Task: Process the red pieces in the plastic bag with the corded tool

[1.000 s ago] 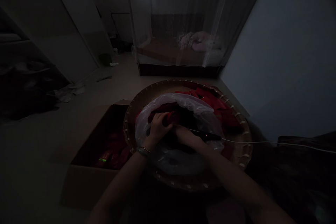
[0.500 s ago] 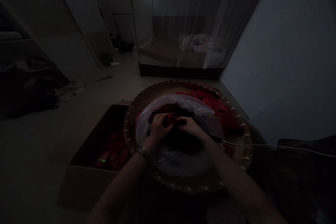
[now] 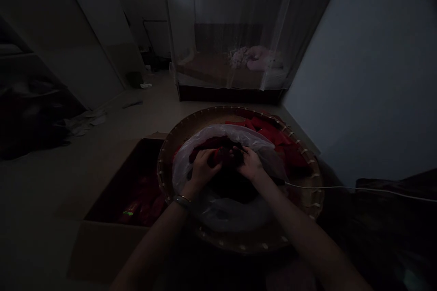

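Note:
The room is very dim. My left hand (image 3: 202,169) is closed round a small red packet (image 3: 219,156), whose far side is lost in shadow. Close beside it, my right hand (image 3: 251,163) is turned partly palm up, fingers curled round something dark that I cannot make out. Both hands are over an open clear plastic bag (image 3: 225,216) with dark contents (image 3: 234,188). The bag lies in a large round woven bamboo tray (image 3: 164,154). Red packets (image 3: 269,134) are piled along the tray's far right side.
An open cardboard box (image 3: 102,245) with red shiny packets (image 3: 146,200) stands left of the tray. A white cord (image 3: 334,187) runs right from a dark handle-like piece by my right forearm. Beyond are a netted bed (image 3: 218,66) and a pale wall (image 3: 368,77).
My right hand has rolled from palm down to partly palm up, with dark material now showing at its fingers. My left hand keeps the red packet. The view has shifted slightly.

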`<state>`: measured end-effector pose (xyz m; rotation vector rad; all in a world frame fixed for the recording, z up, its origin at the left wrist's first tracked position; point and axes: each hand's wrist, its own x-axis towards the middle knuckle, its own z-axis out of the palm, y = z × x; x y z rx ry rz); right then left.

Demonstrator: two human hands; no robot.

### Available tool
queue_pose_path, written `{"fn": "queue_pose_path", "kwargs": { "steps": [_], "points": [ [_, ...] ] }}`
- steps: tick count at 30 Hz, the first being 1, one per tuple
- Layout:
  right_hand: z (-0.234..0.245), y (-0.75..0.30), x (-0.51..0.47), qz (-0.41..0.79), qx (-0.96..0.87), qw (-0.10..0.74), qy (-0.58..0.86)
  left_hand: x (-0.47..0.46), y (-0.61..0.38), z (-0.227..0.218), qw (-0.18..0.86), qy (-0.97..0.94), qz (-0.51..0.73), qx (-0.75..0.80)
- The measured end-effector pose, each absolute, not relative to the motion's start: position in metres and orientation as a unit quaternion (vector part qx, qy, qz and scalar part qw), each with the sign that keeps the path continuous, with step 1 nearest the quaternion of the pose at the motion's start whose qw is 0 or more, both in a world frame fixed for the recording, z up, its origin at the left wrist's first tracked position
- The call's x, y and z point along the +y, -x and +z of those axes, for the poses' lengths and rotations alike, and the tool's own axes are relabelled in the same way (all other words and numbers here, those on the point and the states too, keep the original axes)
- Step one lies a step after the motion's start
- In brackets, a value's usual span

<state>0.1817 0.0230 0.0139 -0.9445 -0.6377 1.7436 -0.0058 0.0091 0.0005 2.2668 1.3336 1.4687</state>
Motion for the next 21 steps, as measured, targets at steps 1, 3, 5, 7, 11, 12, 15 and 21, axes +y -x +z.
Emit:
{"fn": "queue_pose_path", "kwargs": {
  "steps": [1, 3, 5, 7, 11, 12, 15, 21],
  "points": [
    [0.014, -0.181, 0.023, 0.72, -0.26, 0.508, 0.395, 0.009, 0.006, 0.0, 0.065, -0.751, 0.486, 0.442],
    [0.013, -0.18, 0.022, 0.713, -0.261, 0.51, 0.404, 0.009, 0.006, 0.0, 0.068, -0.752, 0.484, 0.442],
    [0.013, -0.179, 0.021, 0.71, -0.254, 0.517, 0.404, 0.009, 0.006, 0.001, 0.072, -0.754, 0.481, 0.441],
    [0.015, -0.179, 0.021, 0.716, -0.233, 0.53, 0.391, 0.008, 0.006, 0.001, 0.075, -0.759, 0.475, 0.438],
    [0.02, -0.177, 0.018, 0.722, -0.189, 0.554, 0.367, 0.007, 0.005, 0.0, 0.081, -0.781, 0.458, 0.417],
    [0.022, -0.177, 0.018, 0.721, -0.177, 0.564, 0.363, 0.007, 0.005, 0.0, 0.085, -0.786, 0.455, 0.41],
    [0.029, -0.175, 0.016, 0.704, -0.136, 0.606, 0.345, 0.005, 0.003, -0.001, 0.096, -0.795, 0.446, 0.399],
    [0.047, -0.17, 0.007, 0.643, -0.18, 0.678, 0.307, 0.003, 0.002, -0.002, 0.12, -0.811, 0.415, 0.394]
  ]
}}
